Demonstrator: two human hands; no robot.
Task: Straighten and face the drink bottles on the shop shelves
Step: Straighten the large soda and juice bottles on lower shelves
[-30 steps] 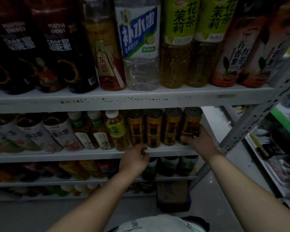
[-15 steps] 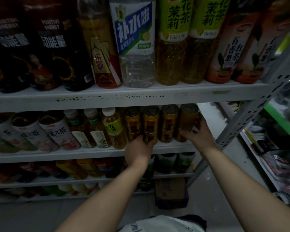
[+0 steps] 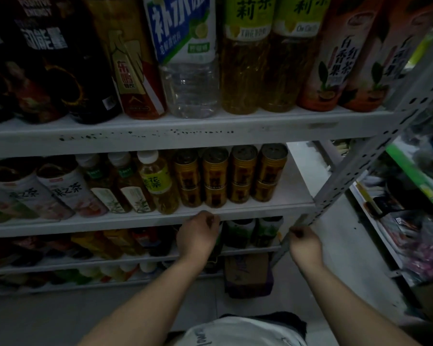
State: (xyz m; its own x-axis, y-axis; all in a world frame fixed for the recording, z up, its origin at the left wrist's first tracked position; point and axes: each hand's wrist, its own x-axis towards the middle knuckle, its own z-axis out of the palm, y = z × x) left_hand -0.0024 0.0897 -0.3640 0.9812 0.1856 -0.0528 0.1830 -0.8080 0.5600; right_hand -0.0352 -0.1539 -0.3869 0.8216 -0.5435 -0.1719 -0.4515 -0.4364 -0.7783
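Both hands hang empty in front of the shelves, below the front edge of the middle shelf. The left hand has its fingers curled in loosely, knuckles just under that edge. The right hand is also curled, holding nothing, beside the upright post. Gold cans stand stacked two high in a row on the middle shelf, right of a yellow-labelled tea bottle. Big bottles line the shelf above.
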